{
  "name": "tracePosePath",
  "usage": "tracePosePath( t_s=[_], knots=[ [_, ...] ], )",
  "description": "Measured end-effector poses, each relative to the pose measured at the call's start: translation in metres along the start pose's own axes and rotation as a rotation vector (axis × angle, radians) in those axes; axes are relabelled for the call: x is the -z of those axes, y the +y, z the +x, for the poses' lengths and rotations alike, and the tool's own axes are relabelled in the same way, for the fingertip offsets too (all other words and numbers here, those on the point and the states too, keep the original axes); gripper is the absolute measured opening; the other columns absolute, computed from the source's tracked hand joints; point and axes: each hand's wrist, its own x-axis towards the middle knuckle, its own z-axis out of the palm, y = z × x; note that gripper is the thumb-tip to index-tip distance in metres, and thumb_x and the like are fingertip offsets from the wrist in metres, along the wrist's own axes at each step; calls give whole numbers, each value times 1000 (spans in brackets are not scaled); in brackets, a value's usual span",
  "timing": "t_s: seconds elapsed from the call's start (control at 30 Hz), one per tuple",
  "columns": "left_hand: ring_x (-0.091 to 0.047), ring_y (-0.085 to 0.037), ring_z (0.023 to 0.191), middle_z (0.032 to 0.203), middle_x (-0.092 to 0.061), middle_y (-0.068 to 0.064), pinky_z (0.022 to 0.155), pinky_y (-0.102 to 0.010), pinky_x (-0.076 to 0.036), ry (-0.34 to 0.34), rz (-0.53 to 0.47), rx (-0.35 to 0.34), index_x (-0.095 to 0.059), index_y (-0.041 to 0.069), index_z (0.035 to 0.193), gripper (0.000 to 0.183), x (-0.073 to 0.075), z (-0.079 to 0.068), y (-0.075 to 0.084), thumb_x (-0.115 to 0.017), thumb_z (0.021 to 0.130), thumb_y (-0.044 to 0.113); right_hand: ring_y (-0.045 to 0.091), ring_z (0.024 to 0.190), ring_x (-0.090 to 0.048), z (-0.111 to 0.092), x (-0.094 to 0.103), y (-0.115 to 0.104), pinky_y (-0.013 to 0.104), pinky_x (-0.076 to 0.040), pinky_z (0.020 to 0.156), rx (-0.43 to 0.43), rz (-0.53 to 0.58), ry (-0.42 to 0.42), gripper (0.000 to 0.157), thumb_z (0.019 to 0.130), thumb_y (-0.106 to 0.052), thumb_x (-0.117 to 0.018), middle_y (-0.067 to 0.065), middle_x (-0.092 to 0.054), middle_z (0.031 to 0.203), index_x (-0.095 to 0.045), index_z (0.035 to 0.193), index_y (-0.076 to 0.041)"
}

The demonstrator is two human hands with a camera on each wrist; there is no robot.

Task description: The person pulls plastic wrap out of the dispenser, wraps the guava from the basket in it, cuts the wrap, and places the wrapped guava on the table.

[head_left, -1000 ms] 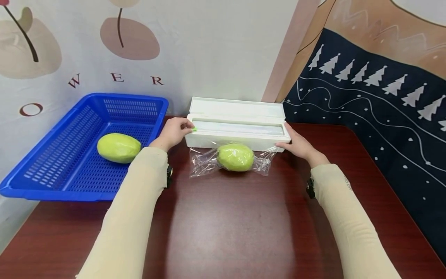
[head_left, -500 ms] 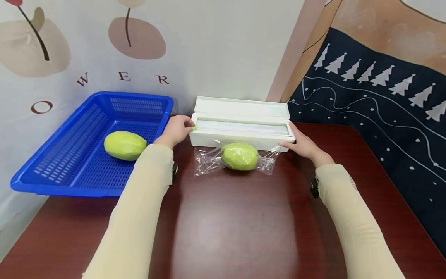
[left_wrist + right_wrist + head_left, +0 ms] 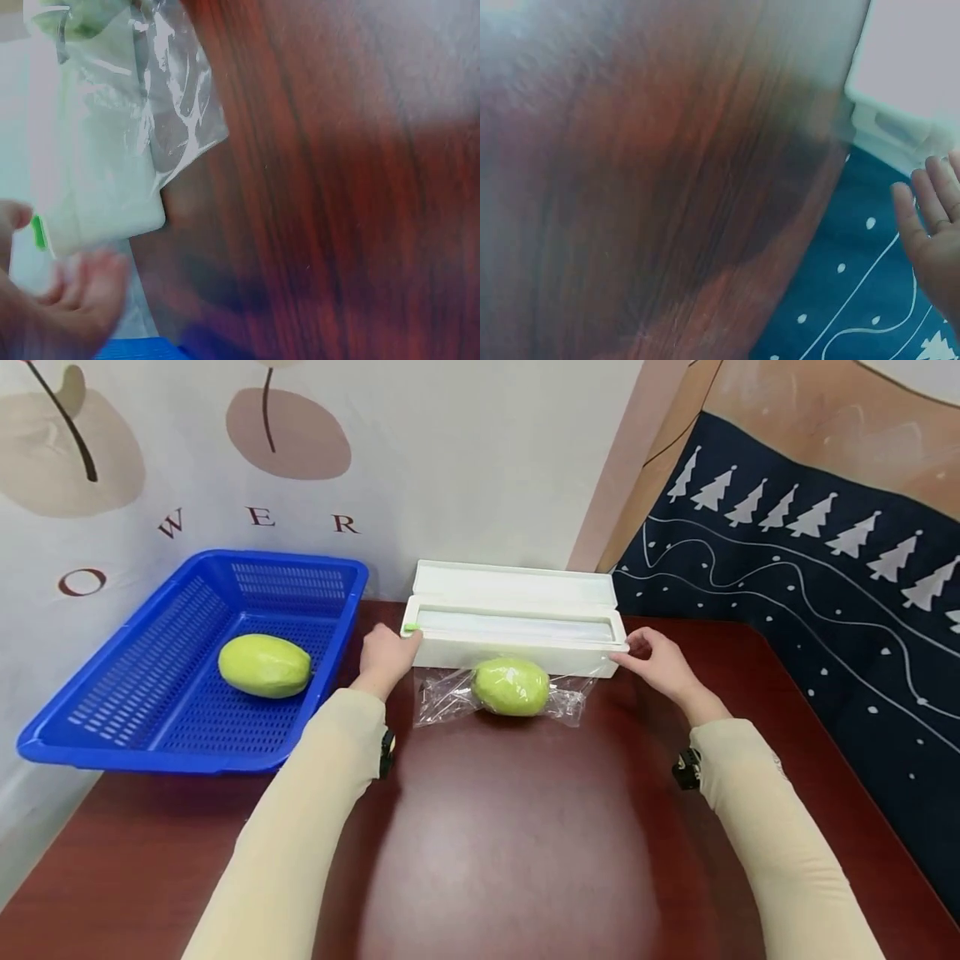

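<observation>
A white cling film dispenser (image 3: 450, 653) stands against the wall with its lid tipped back. Its small green cutter slider (image 3: 410, 627) sits at the left end. In front lies a yellow-green oval fruit (image 3: 512, 687) wrapped in clear cling film (image 3: 442, 700), whose loose ends spread to both sides. My left hand (image 3: 386, 658) is at the dispenser's left end, thumb by the front corner near the slider; its fingers (image 3: 105, 281) are loosely bent beside the box. At the right end, my right hand (image 3: 663, 672) has its thumb at the front corner and its other fingers (image 3: 907, 214) extended.
A blue plastic basket (image 3: 187, 762) stands at the left, with a second yellow-green fruit (image 3: 264, 666) inside. The dark red wooden table (image 3: 510, 827) reaches back to a printed wall cloth, and a navy cloth (image 3: 810, 610) with tree shapes hangs at the right.
My left hand has let go of the green slider and turned against the box's left end. My right hand has eased slightly off the right end. The wrapped fruit has not moved.
</observation>
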Motion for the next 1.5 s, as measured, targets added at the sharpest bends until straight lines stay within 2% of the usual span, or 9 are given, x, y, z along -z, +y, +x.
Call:
tracePosePath(
  t_s=[0.13,0.2,0.4,0.57,0.67,0.87,1.1,1.3,1.5],
  knots=[
    [-46,-36,125,135,-47,-26,106,-42,-37,-197,23,0,-48,-10,128,69,-2,-4,1,-43,91,48,26,89,-53,-4,-3,-11,34,-46,79,-4,-24,104,41,86,-38,-65,18,-61,99,-59,103,-1],
    [-47,-33,123,133,-50,-23,106,-41,-37,-236,18,-41,-54,-5,125,62,-3,-3,1,-43,92,46,25,86,-53,-4,-5,-16,32,-45,75,7,-51,134,38,85,-35,-67,17,-61,95,-61,101,-1],
    [-57,-30,101,104,-66,-16,89,-37,-45,-131,27,-143,-71,6,91,36,-8,-3,-1,-47,92,33,29,86,-54,-3,-13,-26,40,-46,77,71,-123,167,28,84,-21,-69,16,-58,92,-64,101,0],
    [-50,-24,73,66,-50,-5,60,-30,-36,-86,158,-243,-47,13,58,37,-10,-6,-1,-45,91,30,31,89,-56,-2,-17,-31,44,-47,81,133,-134,173,14,85,-13,-67,16,-60,95,-67,91,0],
    [-53,-24,74,69,-54,-5,59,-33,-38,-65,245,-291,-50,14,62,34,-10,-7,0,-44,92,30,32,89,-55,-2,-17,-33,44,-47,82,160,-127,160,12,85,-10,-65,17,-61,96,-66,88,1],
    [-64,-28,93,102,-70,-9,76,-45,-50,39,323,-397,-67,12,101,27,-10,-7,0,-47,93,28,31,81,-54,-5,-14,-32,39,-45,75,182,-99,138,11,85,-9,-64,18,-60,90,-63,86,2],
    [-58,-31,107,109,-68,-12,92,-44,-44,48,99,-533,-70,8,103,21,-8,-2,-10,-56,91,19,25,80,-51,-6,-13,-27,31,-41,73,145,-47,65,10,86,-9,-63,16,-61,88,-63,87,0],
    [-61,-27,93,104,-69,-13,82,-35,-45,-59,-146,-461,-70,5,99,21,-5,3,-16,-57,89,18,22,83,-52,-9,-11,-25,28,-42,75,107,-7,-17,11,86,-11,-64,16,-64,89,-64,88,-1],
    [-59,-22,96,103,-69,-12,82,-29,-42,-115,-197,-411,-71,4,94,23,-2,2,-13,-56,88,20,19,82,-50,-14,-10,-21,26,-41,74,95,-1,-73,13,85,-15,-66,12,-64,87,-64,86,-2]
  ],
)
